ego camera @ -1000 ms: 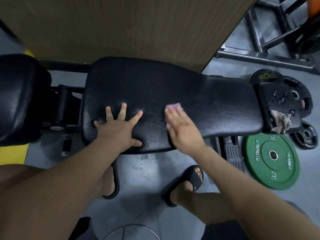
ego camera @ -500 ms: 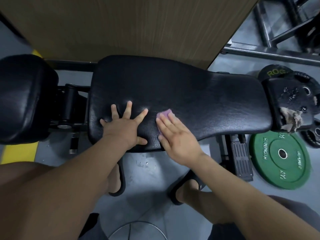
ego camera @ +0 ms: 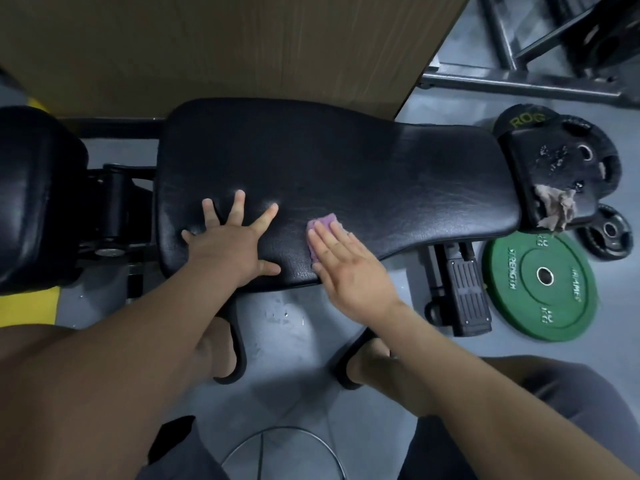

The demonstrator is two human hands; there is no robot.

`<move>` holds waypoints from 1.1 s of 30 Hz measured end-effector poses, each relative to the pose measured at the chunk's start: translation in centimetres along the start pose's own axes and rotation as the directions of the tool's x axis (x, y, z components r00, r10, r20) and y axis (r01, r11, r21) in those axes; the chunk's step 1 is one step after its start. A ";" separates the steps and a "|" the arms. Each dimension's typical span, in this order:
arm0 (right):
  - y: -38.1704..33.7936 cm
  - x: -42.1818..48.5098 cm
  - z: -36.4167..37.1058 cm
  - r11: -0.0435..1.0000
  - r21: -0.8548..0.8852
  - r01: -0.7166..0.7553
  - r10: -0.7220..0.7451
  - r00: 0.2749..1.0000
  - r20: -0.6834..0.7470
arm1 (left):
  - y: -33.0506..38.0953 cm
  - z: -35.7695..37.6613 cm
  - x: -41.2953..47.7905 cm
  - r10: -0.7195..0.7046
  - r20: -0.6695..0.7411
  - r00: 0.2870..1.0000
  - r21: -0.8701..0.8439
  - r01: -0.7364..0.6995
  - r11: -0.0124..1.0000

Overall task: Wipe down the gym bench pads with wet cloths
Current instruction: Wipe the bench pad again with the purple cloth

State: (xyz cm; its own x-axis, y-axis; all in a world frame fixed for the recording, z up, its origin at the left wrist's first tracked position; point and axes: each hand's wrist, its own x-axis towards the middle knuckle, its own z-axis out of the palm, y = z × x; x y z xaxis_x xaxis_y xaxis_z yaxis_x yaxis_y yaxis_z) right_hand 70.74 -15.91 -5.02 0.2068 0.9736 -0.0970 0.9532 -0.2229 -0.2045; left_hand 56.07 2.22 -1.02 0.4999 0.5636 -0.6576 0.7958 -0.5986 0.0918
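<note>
Open, flat right hand (ego camera: pixel 346 268) had slid the purple cloth (ego camera: pixel 323 221) nearer the splayed left hand (ego camera: pixel 228 244). Wiping the bench pad (ego camera: pixel 381 174) continued.

Gym, weight-training area. Identified by: long black bench pad (ego camera: pixel 346 174) with a second black pad (ego camera: pixel 34 202) off its left end; green bumper plate (ego camera: pixel 540 282) marked STRENGTH, flat on the grey floor (ego camera: pixel 294 323) near the bench's right end; black iron plates (ego camera: pixel 588 157) overlapping just beyond it; grey steel rack tubing (ego camera: pixel 519 84) towards the far right corner; wood-grain panel (ego camera: pixel 207 46) behind the bench.
</note>
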 end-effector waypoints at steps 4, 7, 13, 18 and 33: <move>6.1 -1.4 -1.0 0.958 0.019 -0.286 0.287 0.958 -0.025 | 0.0 0.0 0.0 0.007 -0.004 1.000 -0.001 -0.007 1.000; 6.2 -1.7 -0.8 0.876 0.077 -0.475 0.480 0.874 -0.069 | -0.1 0.0 -0.2 0.004 -0.006 1.000 -0.003 -0.004 1.000; -2.4 -2.3 0.9 0.961 0.083 -0.262 0.264 0.964 -0.014 | -0.2 -0.1 -0.1 0.008 -0.008 1.000 -0.004 -0.008 1.000; 4.3 0.0 -0.9 0.976 -0.022 -0.215 0.216 0.976 0.033 | -0.3 -0.7 -0.6 0.034 0.014 0.999 -0.010 -0.034 0.999; 8.2 5.9 -1.9 0.900 0.063 -0.432 0.424 0.833 -0.355 | -4.3 -1.0 -0.6 0.079 -0.072 0.994 0.010 -0.079 0.997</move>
State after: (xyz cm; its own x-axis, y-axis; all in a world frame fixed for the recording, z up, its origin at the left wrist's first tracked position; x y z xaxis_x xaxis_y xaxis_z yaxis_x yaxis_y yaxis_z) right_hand 80.15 -11.92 -5.46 0.6551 0.7342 0.1782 0.7545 -0.6239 -0.2036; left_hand 52.67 5.06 -0.28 0.5847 0.5542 -0.5925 0.7506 -0.6466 0.1360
